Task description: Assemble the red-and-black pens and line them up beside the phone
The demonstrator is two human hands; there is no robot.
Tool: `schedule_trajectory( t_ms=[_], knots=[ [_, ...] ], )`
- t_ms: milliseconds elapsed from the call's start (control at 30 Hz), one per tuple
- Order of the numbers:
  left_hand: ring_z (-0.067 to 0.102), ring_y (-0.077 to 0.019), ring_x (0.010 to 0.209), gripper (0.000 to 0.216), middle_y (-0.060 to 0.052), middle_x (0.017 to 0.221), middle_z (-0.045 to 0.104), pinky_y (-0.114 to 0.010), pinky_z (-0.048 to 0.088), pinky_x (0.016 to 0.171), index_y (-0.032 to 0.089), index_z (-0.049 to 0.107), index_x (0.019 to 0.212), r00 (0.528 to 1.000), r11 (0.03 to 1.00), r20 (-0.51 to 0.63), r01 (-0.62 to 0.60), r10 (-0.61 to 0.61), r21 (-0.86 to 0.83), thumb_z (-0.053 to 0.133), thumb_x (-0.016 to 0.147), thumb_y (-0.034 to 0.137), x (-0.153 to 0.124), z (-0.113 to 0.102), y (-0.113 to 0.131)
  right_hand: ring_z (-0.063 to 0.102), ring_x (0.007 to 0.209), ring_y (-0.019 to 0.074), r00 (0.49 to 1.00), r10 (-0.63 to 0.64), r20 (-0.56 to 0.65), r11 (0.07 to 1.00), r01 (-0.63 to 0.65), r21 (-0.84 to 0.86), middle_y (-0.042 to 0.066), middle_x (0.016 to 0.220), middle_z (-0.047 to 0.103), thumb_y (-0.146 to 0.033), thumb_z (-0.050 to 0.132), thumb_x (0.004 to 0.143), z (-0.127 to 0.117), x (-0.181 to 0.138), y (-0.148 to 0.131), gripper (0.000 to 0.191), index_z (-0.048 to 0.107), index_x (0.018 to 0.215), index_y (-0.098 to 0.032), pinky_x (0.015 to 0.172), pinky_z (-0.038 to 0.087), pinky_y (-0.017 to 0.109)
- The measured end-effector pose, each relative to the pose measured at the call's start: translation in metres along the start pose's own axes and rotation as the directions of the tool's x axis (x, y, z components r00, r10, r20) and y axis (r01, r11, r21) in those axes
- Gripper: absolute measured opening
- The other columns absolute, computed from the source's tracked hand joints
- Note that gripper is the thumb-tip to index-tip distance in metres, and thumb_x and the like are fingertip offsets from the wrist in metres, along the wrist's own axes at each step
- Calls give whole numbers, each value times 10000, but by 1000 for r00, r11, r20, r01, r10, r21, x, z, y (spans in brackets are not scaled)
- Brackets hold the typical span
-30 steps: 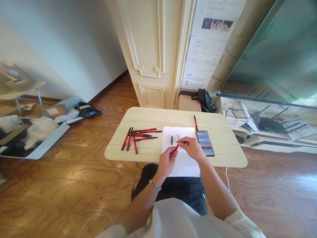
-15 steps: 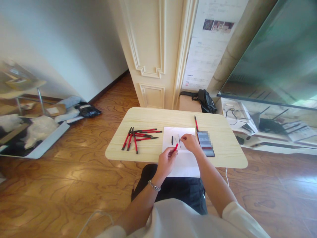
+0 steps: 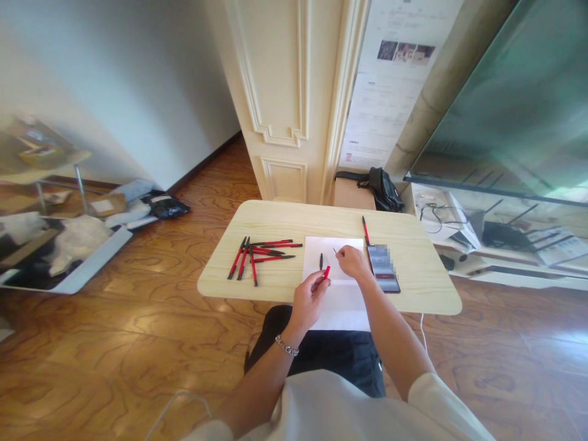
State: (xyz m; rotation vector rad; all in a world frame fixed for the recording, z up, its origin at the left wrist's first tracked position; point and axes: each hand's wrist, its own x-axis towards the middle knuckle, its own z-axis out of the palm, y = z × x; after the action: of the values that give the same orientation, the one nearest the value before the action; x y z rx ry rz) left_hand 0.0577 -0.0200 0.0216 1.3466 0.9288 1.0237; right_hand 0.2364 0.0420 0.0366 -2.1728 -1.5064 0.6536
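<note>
My left hand (image 3: 309, 299) is closed around a red pen barrel (image 3: 327, 272), whose end sticks up past the fingertips over the white paper (image 3: 342, 306). My right hand (image 3: 351, 262) pinches a thin dark pen refill (image 3: 335, 250); only its tip shows beyond the fingers. Between the hands, a black pen tip section (image 3: 321, 261) lies on the sheet. A faint thin piece, perhaps a spring, is beside it, too small to make out.
Several red-and-black pens (image 3: 252, 260) lie in a loose pile left of the paper on the pale table (image 3: 413, 245). On the right are a phone (image 3: 384, 269) and a single pen (image 3: 365, 229). A black bag (image 3: 386, 188) sits behind the table.
My right hand has closed on the refill and picked it up from the paper. The left hand keeps hold of the red barrel in nearly the same place.
</note>
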Motion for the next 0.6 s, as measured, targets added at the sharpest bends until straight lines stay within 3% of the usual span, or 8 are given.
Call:
schedule_trajectory(
  t_ms=[67,133,200,267,367,600],
  knots=[
    [655,-202,928,345,-94,1020,689,-335,497,870,174,609,1145,1000,1000,8,-2,2,0,574,865,371,0,0,-1,612,747,182,998,-49,-30,945,56,321,85,810,689,-252,541,790,-8,-4,-1,190,658,896,-147,662,436,287],
    [657,-204,913,335,-92,1003,694,-336,501,861,174,621,1129,1000,1000,-1,-7,7,15,577,862,372,0,0,-2,571,636,140,993,-94,-74,773,119,623,55,782,675,-287,562,784,-19,-12,-6,256,632,988,-149,579,420,260],
    [658,-205,906,327,-90,1005,696,-336,504,852,178,627,1119,1000,999,-7,-14,14,34,577,861,374,0,2,-3,542,603,116,982,-124,-142,580,188,793,44,799,665,-335,592,783,-29,-23,-15,281,618,1004,-163,545,404,246],
    [658,-205,908,320,-88,1018,695,-332,507,843,184,631,1114,1000,998,1,-23,23,53,571,864,374,1,3,-2,542,619,111,973,-125,-193,457,229,859,42,809,659,-359,626,772,-37,-33,-24,271,616,966,-171,549,408,242],
    [660,-207,915,305,-85,1021,697,-322,510,830,189,638,1099,999,996,9,-35,34,82,569,865,372,1,5,-1,537,617,109,970,-119,-212,415,243,877,44,787,656,-361,656,756,-40,-42,-32,259,620,924,-167,544,410,240],
    [661,-204,918,311,-82,1030,696,-322,511,835,193,631,1110,1000,996,7,-30,30,84,566,865,373,1,3,0,537,603,117,973,-151,-175,472,227,852,52,791,670,-386,645,759,-18,-46,-27,273,636,929,-172,519,401,246]
  ],
)
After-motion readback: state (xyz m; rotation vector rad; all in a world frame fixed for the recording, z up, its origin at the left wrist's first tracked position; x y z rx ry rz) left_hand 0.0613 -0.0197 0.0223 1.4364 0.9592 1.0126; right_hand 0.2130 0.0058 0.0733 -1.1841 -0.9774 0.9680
